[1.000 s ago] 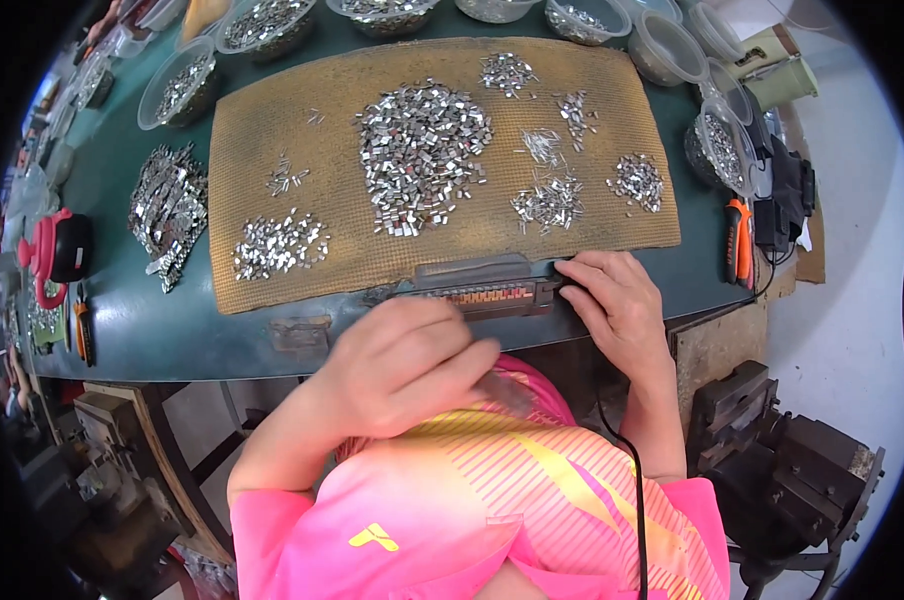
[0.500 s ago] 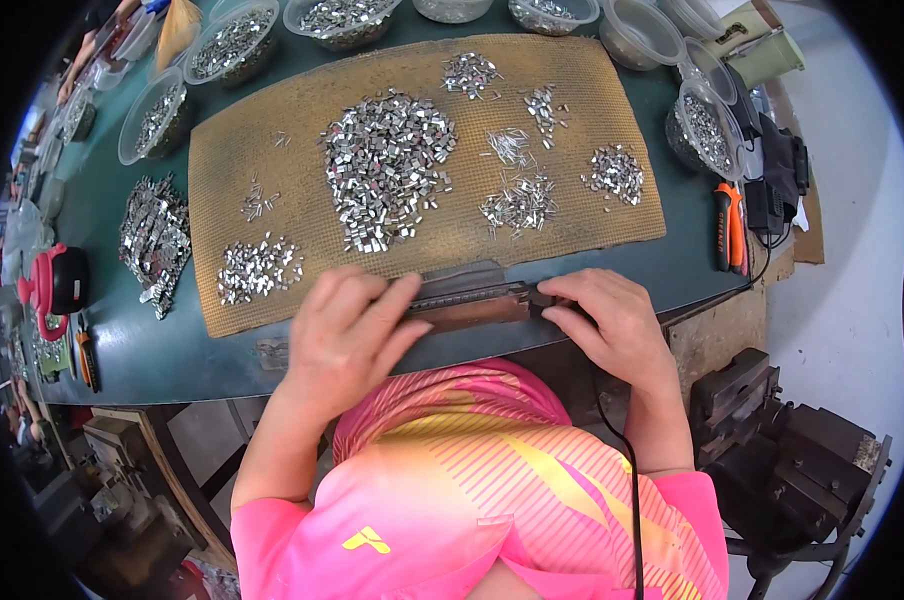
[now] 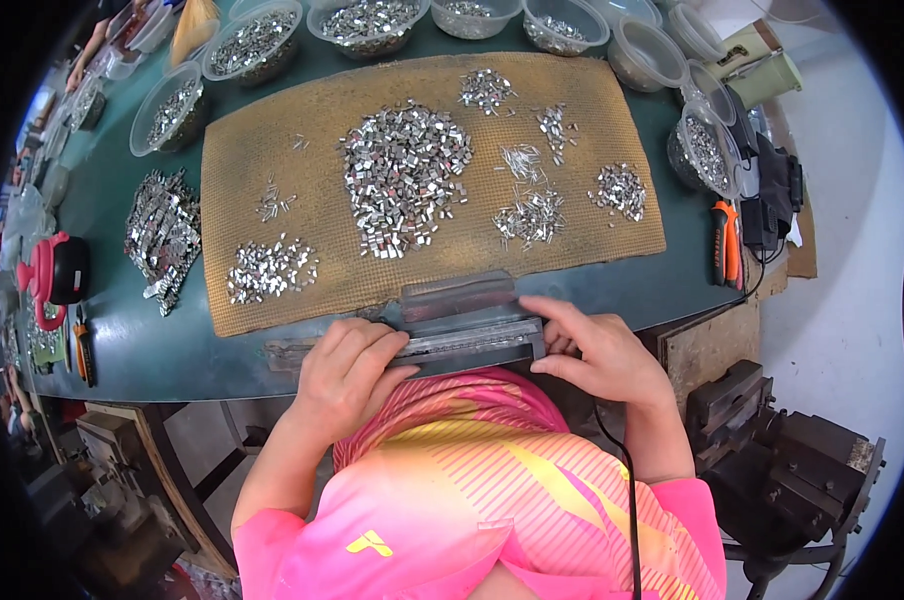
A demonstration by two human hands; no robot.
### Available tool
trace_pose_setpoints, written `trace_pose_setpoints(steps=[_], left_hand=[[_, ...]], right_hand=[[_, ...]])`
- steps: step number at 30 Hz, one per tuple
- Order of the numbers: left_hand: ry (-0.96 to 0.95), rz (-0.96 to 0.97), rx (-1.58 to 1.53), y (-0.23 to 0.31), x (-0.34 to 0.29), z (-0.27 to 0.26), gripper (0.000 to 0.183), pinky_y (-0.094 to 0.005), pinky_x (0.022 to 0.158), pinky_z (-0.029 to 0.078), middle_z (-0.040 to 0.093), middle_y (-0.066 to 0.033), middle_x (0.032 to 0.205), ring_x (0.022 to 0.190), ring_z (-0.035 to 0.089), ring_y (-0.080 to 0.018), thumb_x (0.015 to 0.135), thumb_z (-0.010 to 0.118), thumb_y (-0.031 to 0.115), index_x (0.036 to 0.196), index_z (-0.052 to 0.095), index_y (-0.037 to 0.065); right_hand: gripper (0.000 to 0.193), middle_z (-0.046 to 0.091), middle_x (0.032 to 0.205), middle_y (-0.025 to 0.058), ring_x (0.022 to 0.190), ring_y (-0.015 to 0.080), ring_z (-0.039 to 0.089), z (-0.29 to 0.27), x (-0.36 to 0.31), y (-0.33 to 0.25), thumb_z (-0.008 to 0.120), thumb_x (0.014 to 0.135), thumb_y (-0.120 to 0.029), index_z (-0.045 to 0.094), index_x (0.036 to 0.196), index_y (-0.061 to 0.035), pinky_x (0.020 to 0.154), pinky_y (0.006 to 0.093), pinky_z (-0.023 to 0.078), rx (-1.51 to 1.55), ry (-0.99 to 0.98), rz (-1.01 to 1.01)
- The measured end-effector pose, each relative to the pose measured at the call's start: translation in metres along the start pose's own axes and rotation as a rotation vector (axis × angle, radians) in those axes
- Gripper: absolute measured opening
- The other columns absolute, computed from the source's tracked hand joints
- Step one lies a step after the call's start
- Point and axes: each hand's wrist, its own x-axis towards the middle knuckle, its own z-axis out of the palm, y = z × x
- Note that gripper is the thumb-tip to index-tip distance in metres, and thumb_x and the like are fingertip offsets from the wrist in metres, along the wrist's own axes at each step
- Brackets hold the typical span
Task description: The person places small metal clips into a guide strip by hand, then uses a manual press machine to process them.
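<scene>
One metal bar lay at the bench's edge.
Left hand pinched one end; right hand's thumb and forefinger straddled the other, spread. One dark block lay between bar and mat.

Bench: dark green top | Near-right corner: wooden panel below | Right edge: pale surface beyond, wall/floor indeterminate | Near edge, left: wooden board below
</scene>
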Motion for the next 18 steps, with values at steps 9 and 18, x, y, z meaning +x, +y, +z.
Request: trace_pose_setpoints(steps=[9, 18], left_hand=[[-0.015, -0.043, -0.044, -0.003, 0.008, 0.004, 0.042, -0.042, 0.078, 0.054, 0.065, -0.0134, 0.102, 0.091, 0.063, -0.0334, 0.074, 0.085, 0.009, 0.109, 0.064, 0.002], [0.014, -0.1, -0.173, -0.009, 0.009, -0.003, 0.041, -0.0411, 0.075, 0.054, 0.067, -0.0122, 0.101, 0.09, 0.064, -0.0321, 0.074, 0.088, 0.015, 0.108, 0.067, 0.004]], right_hand=[[0.051, 0.069, 0.09, 0.0097, 0.079, 0.029, 0.07, -0.014, 0.013, 0.004, 0.078, 0.089, -0.024, 0.059, 0.134, -0.0111, 0.069, 0.0382, 0.054, -0.088, -0.12, -0.022], [0.016, 0.071, 0.098, 0.0106, 0.096, 0.031, 0.067, -0.067, 0.133, 0.006, 0.066, 0.096, -0.015, 0.073, 0.107, -0.0057, 0.085, 0.0406, 0.052, -0.527, 0.472, -0.245]])
